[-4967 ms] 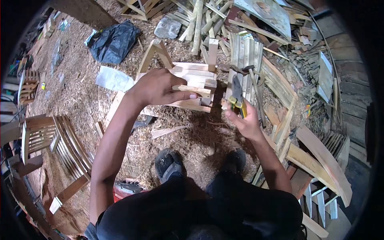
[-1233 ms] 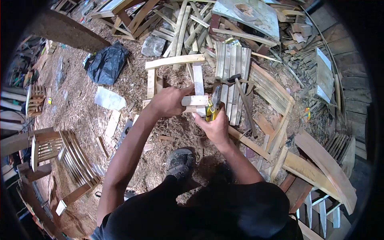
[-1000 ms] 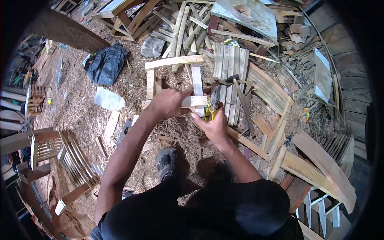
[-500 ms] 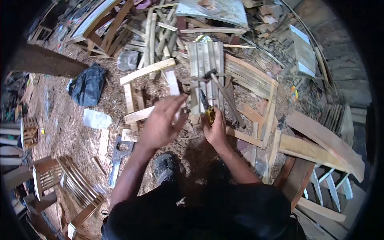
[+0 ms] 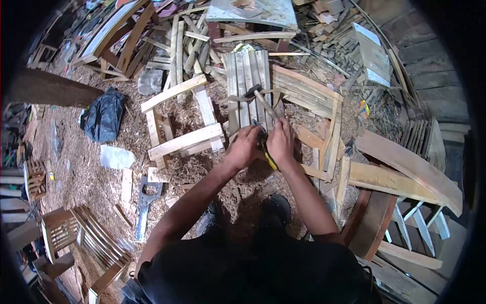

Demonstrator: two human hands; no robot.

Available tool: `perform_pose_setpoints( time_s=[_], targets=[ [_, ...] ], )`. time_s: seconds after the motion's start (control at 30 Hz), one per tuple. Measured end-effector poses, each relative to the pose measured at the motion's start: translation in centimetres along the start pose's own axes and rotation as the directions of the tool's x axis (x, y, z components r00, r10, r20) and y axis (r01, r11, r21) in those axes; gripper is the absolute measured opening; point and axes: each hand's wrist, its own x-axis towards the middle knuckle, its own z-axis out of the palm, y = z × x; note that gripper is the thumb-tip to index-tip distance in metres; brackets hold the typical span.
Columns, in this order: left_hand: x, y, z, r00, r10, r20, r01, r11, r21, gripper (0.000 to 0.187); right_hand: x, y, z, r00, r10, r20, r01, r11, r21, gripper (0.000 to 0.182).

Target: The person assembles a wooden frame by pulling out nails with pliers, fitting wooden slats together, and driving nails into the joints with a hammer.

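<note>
Yellow-and-black pliers point(image 5: 271, 158) are between my two hands, their jaws partly covered by fingers. My left hand point(image 5: 244, 148) is closed around the upper part of the pliers. Close beside it, my right hand point(image 5: 280, 141) has its fingers curled over the lower handle of a hammer point(image 5: 264, 104); its palm side is hidden. The hammer's dark head rests on a panel of pale wooden slats point(image 5: 246, 68), just in front of both hands. To the left of the hands lies a pale wooden frame point(image 5: 185, 142).
A handsaw point(image 5: 144, 207) lies on the shavings at left, below a white sheet point(image 5: 117, 157) and a black plastic bag point(image 5: 105, 115). Slatted wooden pieces point(image 5: 96, 233) stand at lower left. Curved boards point(image 5: 395, 180) are at right. A light tabletop point(image 5: 253, 12) stands at the far end.
My left hand has moved from open in the air to the pliers. My right hand has shifted from the pliers to the hammer handle. The pliers now tilt with their yellow handles toward me.
</note>
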Motion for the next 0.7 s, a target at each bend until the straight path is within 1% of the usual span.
perform_pose_setpoints(
  time_s=[0.07, 0.1, 0.13, 0.2, 0.23, 0.27, 0.3, 0.33, 0.37, 0.4, 0.43, 0.47, 0.5, 0.53, 0.57, 0.6, 0.63, 0.67, 0.7],
  targets=[
    [-0.3, 2.4, -2.0, 0.989, 0.016, 0.148, -0.003, 0.996, -0.085, 0.052, 0.7, 0.3, 0.3, 0.989, 0.134, 0.058, -0.134, 0.991, 0.006, 0.037],
    [-0.5, 5.0, -4.5, 0.949, -0.036, 0.313, 0.087, 0.984, -0.153, 0.044, 1.1, 0.7, 0.3, 0.991, 0.118, 0.065, -0.12, 0.993, 0.014, 0.037],
    [-1.4, 5.4, -5.1, 0.954, 0.006, 0.301, 0.053, 0.981, -0.185, 0.038, 1.6, 1.2, 0.0, 0.977, 0.159, 0.14, -0.16, 0.987, -0.004, 0.037],
    [-2.9, 6.7, -9.1, 0.973, 0.168, 0.159, -0.15, 0.982, -0.116, 0.041, 2.4, 2.4, -0.5, 0.928, 0.244, 0.282, -0.24, 0.969, -0.052, 0.037],
    [-3.2, 6.2, -11.6, 0.979, 0.183, 0.093, -0.18, 0.983, -0.047, 0.052, 2.9, 2.5, -1.0, 0.915, 0.243, 0.322, -0.262, 0.965, 0.018, 0.033],
    [-3.1, 5.4, -14.0, 0.979, 0.204, 0.03, -0.205, 0.979, 0.023, 0.062, 3.2, 2.2, -1.7, 0.916, 0.234, 0.326, -0.256, 0.966, 0.025, 0.033],
    [-2.7, 4.6, -16.1, 0.99, 0.138, 0.005, -0.136, 0.967, 0.216, 0.075, 3.2, 1.8, -2.5, 0.944, 0.185, 0.275, -0.206, 0.977, 0.048, 0.032],
    [-2.1, 3.8, -17.6, 0.997, 0.078, -0.03, -0.06, 0.916, 0.397, 0.089, 3.0, 1.4, -3.0, 0.965, 0.139, 0.223, -0.157, 0.985, 0.069, 0.03],
    [-1.7, 2.8, -17.8, 0.997, -0.066, 0.038, 0.039, 0.868, 0.494, 0.103, 2.4, 1.3, -3.2, 0.993, 0.006, 0.114, -0.025, 0.986, 0.166, 0.03],
    [-1.5, 1.5, -17.7, 0.973, -0.214, 0.083, 0.125, 0.798, 0.59, 0.117, 2.1, -0.2, -4.8, 0.993, -0.003, 0.115, -0.017, 0.985, 0.171, 0.03],
    [-1.3, 0.5, -17.4, 0.948, -0.269, 0.169, 0.129, 0.812, 0.569, 0.124, 1.8, -2.6, -7.6, 0.97, 0.046, 0.24, -0.124, 0.938, 0.324, 0.03],
    [-1.3, 0.0, -17.0, 0.922, -0.306, 0.236, 0.126, 0.815, 0.566, 0.12, 1.2, -4.5, -9.8, 0.926, 0.073, 0.371, -0.248, 0.859, 0.448, 0.031],
    [-0.5, 0.6, -17.5, 0.847, -0.432, 0.308, 0.196, 0.794, 0.576, 0.117, 0.3, -5.7, -11.2, 0.923, 0.067, 0.379, -0.245, 0.861, 0.445, 0.031],
    [0.2, 1.3, -18.1, 0.751, -0.541, 0.379, 0.255, 0.767, 0.589, 0.114, -0.6, -6.5, -12.6, 0.9, 0.016, 0.435, -0.217, 0.883, 0.417, 0.031],
    [-0.2, 1.0, -17.9, 0.751, -0.54, 0.379, 0.26, 0.771, 0.582, 0.114, -1.5, -7.1, -13.7, 0.871, -0.034, 0.49, -0.183, 0.903, 0.388, 0.031],
    [-0.5, 0.4, -17.7, 0.798, -0.473, 0.375, 0.22, 0.807, 0.549, 0.106, -1.9, -7.4, -14.4, 0.871, -0.042, 0.49, -0.173, 0.907, 0.384, 0.031],
    [-0.7, 0.1, -17.7, 0.838, -0.403, 0.369, 0.175, 0.837, 0.518, 0.098, -2.4, -7.5, -14.9, 0.879, -0.167, 0.447, -0.036, 0.911, 0.41, 0.032],
    [-0.9, -0.2, -17.6, 0.838, -0.404, 0.368, 0.179, 0.839, 0.514, 0.098, -2.9, -7.8, -15.5, 0.869, -0.286, 0.404, 0.096, 0.898, 0.429, 0.032],
    [-0.9, -0.6, -17.6, 0.855, -0.367, 0.366, 0.133, 0.838, 0.529, 0.091, -3.1, -8.4, -16.4, 0.866, -0.29, 0.409, 0.1, 0.899, 0.426, 0.032]
  ],
)
